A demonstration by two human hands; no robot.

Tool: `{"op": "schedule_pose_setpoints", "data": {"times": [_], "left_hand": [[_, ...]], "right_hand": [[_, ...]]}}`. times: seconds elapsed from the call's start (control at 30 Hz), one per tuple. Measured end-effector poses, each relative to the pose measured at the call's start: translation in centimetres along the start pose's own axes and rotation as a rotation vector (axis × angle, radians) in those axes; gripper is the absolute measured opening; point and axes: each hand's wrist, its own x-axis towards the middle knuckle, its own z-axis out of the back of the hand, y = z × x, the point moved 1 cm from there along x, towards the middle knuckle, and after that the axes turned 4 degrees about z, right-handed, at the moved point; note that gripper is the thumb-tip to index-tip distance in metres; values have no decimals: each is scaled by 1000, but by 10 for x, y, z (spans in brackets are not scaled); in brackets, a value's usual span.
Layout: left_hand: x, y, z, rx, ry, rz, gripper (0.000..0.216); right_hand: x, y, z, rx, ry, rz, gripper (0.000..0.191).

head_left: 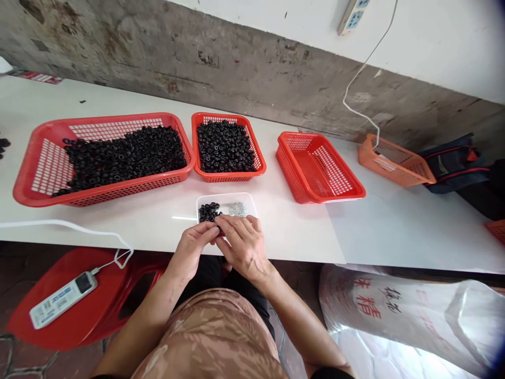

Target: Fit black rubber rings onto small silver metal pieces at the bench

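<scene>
My left hand (190,248) and my right hand (245,246) meet over the near edge of a white plastic tray (254,202). Pinched between the fingertips of both is a small black ring-shaped piece (218,229), mostly covered by the fingers. In the tray's left part lies a heap of similar black pieces (208,211). Small shiny, silvery parts (237,208) are spread on its right side, too tiny to make out singly. My right hand hides part of the tray's front.
Black pieces fill much of a large red basket (130,184) and a smaller red basket (232,178). Farther right stand another red basket (292,179) and an orange basket (398,171). A red stool (79,326) holds a white power strip (63,300). A white sack (414,316) sits below the table.
</scene>
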Motion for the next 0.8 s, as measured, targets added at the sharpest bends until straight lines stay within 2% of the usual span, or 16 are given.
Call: {"op": "schedule_pose_setpoints", "data": {"times": [0.2, 0.5, 0.8], "left_hand": [[-3, -2, -5, -90, 17, -11, 14], [-2, 3, 9, -58, 125, 10, 22], [-2, 5, 10, 29, 106, 4, 22]], "right_hand": [[4, -3, -2, -11, 110, 33, 30], [9, -8, 5, -22, 30, 125, 16], [9, -10, 5, -119, 61, 266, 15]]}}
